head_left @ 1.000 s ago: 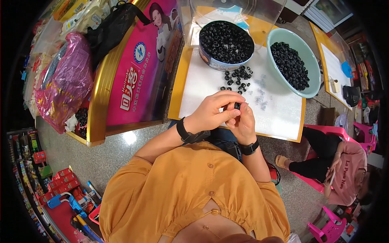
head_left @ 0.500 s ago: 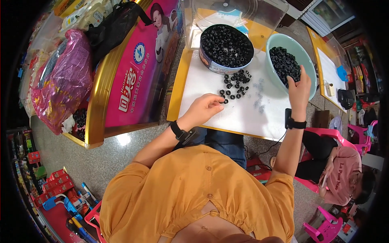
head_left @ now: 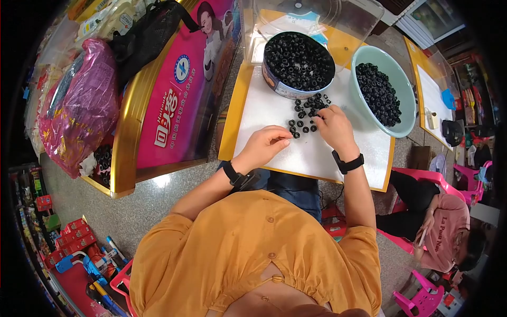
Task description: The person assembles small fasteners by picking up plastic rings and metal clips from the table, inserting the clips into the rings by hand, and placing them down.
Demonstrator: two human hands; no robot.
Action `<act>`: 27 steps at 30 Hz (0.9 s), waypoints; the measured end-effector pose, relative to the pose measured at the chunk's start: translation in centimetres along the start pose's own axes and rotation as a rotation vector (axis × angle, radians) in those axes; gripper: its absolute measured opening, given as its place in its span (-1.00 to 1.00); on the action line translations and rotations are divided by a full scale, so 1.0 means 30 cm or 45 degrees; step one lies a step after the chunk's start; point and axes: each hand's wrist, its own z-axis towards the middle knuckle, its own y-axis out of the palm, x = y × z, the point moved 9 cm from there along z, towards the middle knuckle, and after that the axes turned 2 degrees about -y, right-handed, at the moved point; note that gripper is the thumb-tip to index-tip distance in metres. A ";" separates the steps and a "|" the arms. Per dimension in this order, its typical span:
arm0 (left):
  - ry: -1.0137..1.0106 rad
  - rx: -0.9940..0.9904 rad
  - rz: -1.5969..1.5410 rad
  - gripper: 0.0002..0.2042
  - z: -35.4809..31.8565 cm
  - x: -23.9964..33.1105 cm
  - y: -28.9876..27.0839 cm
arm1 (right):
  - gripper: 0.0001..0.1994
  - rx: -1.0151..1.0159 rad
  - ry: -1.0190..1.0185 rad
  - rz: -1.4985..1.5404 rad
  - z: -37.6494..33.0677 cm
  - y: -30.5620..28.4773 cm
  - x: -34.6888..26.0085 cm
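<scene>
On the white tabletop lies a loose pile of small black ring-shaped parts. My left hand rests at the pile's near left side, thumb and forefinger closed together beside one black ring; whether something is between them is too small to tell. At the pile's right side is my right hand, its fingers drawn together and pointing down at the rings. Its fingertips hide what they may hold. Behind the pile stands a round tin filled with black rings. To the right, a pale green bowl holds more of them.
A clear plastic box stands behind the tin. Left of the table is a pink display counter with gold edges, carrying a purple plastic bag. A person in a pink shirt sits at the right near pink chairs.
My right hand has left the green bowl and moved left to the pile on the tabletop. My left hand has stayed nearly in place.
</scene>
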 end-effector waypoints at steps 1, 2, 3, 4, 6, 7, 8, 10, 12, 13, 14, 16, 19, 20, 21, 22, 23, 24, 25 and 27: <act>0.002 -0.001 0.000 -0.82 -0.003 0.003 0.002 | -0.81 0.001 0.000 -0.001 -0.001 -0.005 -0.007; 0.018 0.039 -0.033 -0.81 -0.007 0.009 -0.004 | -0.82 0.024 0.048 0.104 -0.010 -0.018 -0.005; 0.036 0.080 -0.068 -0.80 -0.008 0.027 -0.012 | -0.83 0.047 0.094 0.209 -0.019 -0.029 -0.006; 0.039 0.077 -0.069 -0.80 -0.008 0.044 -0.012 | -0.83 0.050 0.096 0.205 -0.033 -0.034 -0.022; 0.104 0.063 -0.068 -0.74 -0.011 0.098 -0.011 | -0.82 -0.207 0.260 0.898 -0.087 0.038 -0.056; 0.104 0.050 -0.070 -0.74 -0.011 0.099 -0.007 | -0.80 -0.364 0.329 1.236 -0.122 0.078 -0.098; 0.224 -0.011 0.018 -0.71 -0.014 0.128 0.010 | -0.80 -0.472 0.396 1.394 -0.152 0.095 -0.132; 0.358 -0.100 0.061 -0.66 -0.023 0.160 0.043 | -0.80 -0.578 0.464 1.549 -0.191 0.114 -0.163; 0.349 -0.116 0.070 -0.66 -0.019 0.145 0.050 | -0.79 -0.570 0.538 1.823 -0.213 0.138 -0.167; 0.339 -0.125 0.082 -0.67 -0.019 0.135 0.052 | -0.79 -0.566 0.538 1.824 -0.217 0.143 -0.159; 0.340 -0.126 0.083 -0.67 -0.022 0.129 0.055 | -0.79 -0.557 0.552 1.761 -0.223 0.148 -0.138; 0.298 -0.060 -0.016 -0.70 -0.023 0.117 0.050 | -0.80 -0.542 0.569 1.699 -0.228 0.160 -0.090; 0.200 -0.095 -0.002 -0.72 -0.021 0.099 0.055 | -0.86 0.103 0.177 0.794 -0.132 -0.029 0.012; 0.200 -0.091 0.000 -0.72 -0.025 0.102 0.053 | -0.88 0.152 0.148 0.509 -0.112 -0.072 0.033; 0.158 -0.096 0.027 -0.72 -0.024 0.095 0.056 | -0.88 0.156 0.150 0.507 -0.099 -0.095 0.059; 0.111 -0.095 0.055 -0.71 -0.028 0.086 0.058 | -0.89 0.153 0.161 0.398 -0.088 -0.116 0.083; 0.109 -0.094 0.056 -0.71 -0.033 0.081 0.060 | -0.89 0.151 0.173 0.288 -0.083 -0.133 0.104; 0.103 -0.086 0.045 -0.71 -0.037 0.072 0.062 | -0.89 0.173 0.179 0.295 -0.088 -0.150 0.122; 0.097 -0.078 0.033 -0.70 -0.039 0.066 0.063 | -0.89 0.174 0.184 0.291 -0.092 -0.162 0.147; 0.078 -0.111 0.097 -0.71 -0.043 0.063 0.066 | -0.88 0.275 0.157 0.189 -0.108 -0.213 0.193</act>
